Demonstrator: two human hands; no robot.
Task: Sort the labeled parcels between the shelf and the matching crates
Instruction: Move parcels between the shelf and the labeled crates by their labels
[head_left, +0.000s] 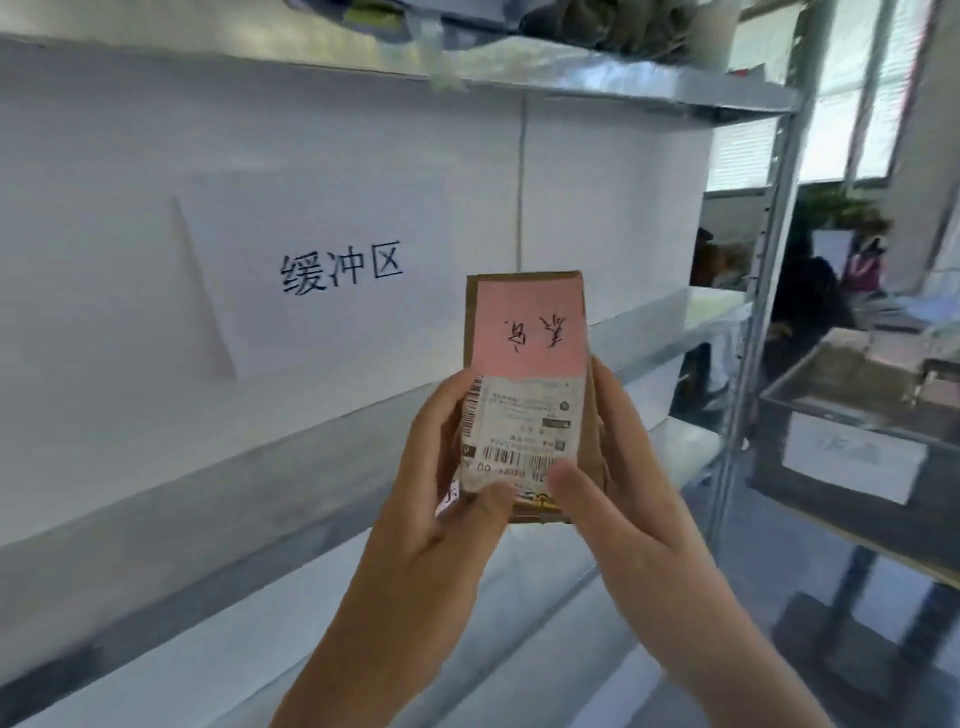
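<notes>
A small brown cardboard parcel (527, 332) stands upright in front of me, its face towards the camera. It bears a pink handwritten label above a white shipping label with barcodes, both upside down. My left hand (441, 467) grips its lower left side, thumb on the white label. My right hand (618, 467) grips the lower right side, thumb on the bottom of the label. Behind the parcel is the metal shelf (649, 88), backed by a white panel with black printed characters (343, 273).
A grey crate (852, 410) with a white paper label sits on a rack at the right. The shelf's upright post (753, 332) stands between it and my hands. Bags lie on the shelf level above. A person sits in the background at the right.
</notes>
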